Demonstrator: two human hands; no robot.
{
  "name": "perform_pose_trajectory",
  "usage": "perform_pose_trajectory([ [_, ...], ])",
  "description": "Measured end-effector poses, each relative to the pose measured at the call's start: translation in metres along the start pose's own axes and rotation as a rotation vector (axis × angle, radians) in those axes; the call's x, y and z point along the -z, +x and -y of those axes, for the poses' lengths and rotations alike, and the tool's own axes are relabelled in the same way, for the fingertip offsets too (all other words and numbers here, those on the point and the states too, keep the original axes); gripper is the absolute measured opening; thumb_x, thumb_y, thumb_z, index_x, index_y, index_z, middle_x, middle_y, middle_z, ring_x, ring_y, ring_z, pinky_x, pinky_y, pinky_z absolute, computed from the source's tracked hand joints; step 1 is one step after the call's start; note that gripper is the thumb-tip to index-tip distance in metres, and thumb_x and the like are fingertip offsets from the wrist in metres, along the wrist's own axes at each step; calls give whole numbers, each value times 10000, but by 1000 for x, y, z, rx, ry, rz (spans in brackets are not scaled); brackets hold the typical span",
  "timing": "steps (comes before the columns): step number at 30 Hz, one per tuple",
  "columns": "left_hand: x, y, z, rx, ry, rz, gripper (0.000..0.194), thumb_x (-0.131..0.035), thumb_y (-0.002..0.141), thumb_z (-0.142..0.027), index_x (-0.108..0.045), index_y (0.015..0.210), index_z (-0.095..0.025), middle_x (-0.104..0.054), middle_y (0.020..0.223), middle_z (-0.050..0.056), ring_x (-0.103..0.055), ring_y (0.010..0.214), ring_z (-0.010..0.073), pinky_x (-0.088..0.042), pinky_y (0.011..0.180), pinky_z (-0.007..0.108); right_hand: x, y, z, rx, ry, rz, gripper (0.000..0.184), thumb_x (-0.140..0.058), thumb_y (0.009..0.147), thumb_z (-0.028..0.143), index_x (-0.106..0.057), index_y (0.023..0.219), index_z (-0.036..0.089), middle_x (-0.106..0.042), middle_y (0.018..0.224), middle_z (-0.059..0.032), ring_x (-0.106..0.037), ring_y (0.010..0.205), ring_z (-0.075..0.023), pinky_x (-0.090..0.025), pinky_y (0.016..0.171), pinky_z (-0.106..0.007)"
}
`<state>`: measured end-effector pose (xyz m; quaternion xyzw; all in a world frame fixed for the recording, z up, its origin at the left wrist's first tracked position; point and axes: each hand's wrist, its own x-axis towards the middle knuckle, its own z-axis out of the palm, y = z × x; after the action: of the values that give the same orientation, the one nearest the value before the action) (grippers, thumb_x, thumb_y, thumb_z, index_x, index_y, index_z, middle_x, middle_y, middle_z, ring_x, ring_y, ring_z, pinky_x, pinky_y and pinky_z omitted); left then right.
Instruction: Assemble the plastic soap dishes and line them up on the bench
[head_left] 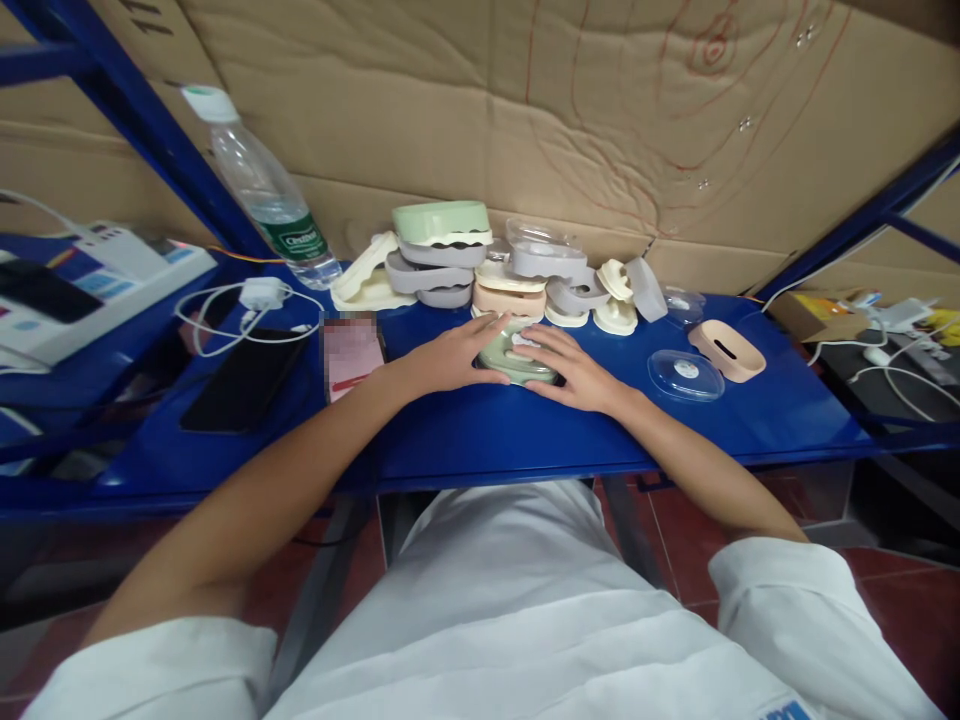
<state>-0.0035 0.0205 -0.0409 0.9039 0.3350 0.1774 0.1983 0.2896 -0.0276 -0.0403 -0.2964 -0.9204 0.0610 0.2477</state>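
A pale green plastic soap box [516, 360] lies on the blue table [525, 430] in front of me. My left hand [454, 355] rests on its left side, fingers laid over the lid. From the right, my right hand [574, 370] presses on the same box with its fingers flat over the top. Both hands hold the box between them. Behind it stands a pile of similar boxes and lids [480, 265] in green, grey, cream and peach.
A clear lid [685, 374] and a peach box base [726, 349] lie to the right. A water bottle [262, 190] leans at the back left. A black phone [240, 385], a white charger with cable [259, 295] and a pink card [351, 352] lie left. Cardboard lines the back.
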Motion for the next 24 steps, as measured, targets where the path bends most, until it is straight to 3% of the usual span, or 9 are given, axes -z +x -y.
perform_pose_trajectory([
  [3,3,-1,-1,11,23,12,1083,-747,920,-731,-297,1766,-228,-395,1772,191,-415,1631,374,-335,1339,489,-1,1,-1,-8,-7,19,570,-613,1091,525,-562,1627,336,-516,1701,-125,-444,1619,-335,-342,1339,-656],
  [7,8,-2,-3,6,6,-15,1054,-728,910,-770,-358,1746,-245,-456,1731,179,-467,1592,382,-368,1322,492,-4,3,0,-56,-31,32,667,-669,1046,582,-551,1646,315,-343,1804,-139,-275,1698,-371,-303,1353,-667],
  [10,12,-2,-5,-18,-46,-28,1059,-734,884,-804,-407,1724,-248,-492,1715,170,-493,1574,385,-386,1313,498,4,4,4,-74,-33,62,692,-683,1032,600,-559,1644,300,-381,1783,-163,-318,1681,-371,-322,1345,-648],
  [13,15,-2,-7,-17,-178,31,1068,-740,906,-760,-316,1759,-278,-529,1698,154,-633,1459,363,-505,1222,464,34,-7,9,-92,-29,43,675,-693,1033,590,-562,1640,325,-454,1746,-149,-416,1635,-367,-355,1328,-641],
  [16,13,-2,-8,8,-215,72,988,-671,980,-681,-237,1779,-298,-546,1684,152,-709,1371,330,-556,1171,466,88,-44,-2,-204,-111,-89,678,-730,1022,564,-579,1632,310,-497,1718,-156,-474,1598,-370,-405,1300,-607],
  [19,8,-1,-6,-37,-69,65,777,-581,1025,-637,-472,1688,-247,-598,1638,153,-658,1431,340,-479,1252,519,152,-108,-46,-440,-338,-317,728,-829,950,542,-656,1571,204,-587,1616,-247,-571,1517,-357,-430,1258,-512],
  [21,5,0,-4,-65,18,76,669,-519,1047,-627,-630,1569,-222,-624,1613,149,-620,1466,354,-432,1285,545,186,-157,-84,-768,-511,-472,740,-900,891,421,-687,1523,103,-637,1540,-295,-612,1472,-345,-452,1209,-446],
  [23,4,0,-3,-66,49,99,629,-473,1061,-623,-697,1493,-225,-629,1608,139,-618,1461,353,-424,1289,557,205,-203,-115,-1150,-629,-524,766,-931,841,297,-673,1529,82,-652,1521,-293,-653,1416,-330,-472,1157,-412],
  [24,4,0,-3,-58,51,112,621,-458,1066,-622,-707,1480,-232,-623,1615,132,-625,1453,348,-426,1287,555,208,-222,-125,-1259,-657,-512,775,-924,840,263,-656,1545,85,-649,1524,-296,-653,1411,-322,-467,1151,-413],
])
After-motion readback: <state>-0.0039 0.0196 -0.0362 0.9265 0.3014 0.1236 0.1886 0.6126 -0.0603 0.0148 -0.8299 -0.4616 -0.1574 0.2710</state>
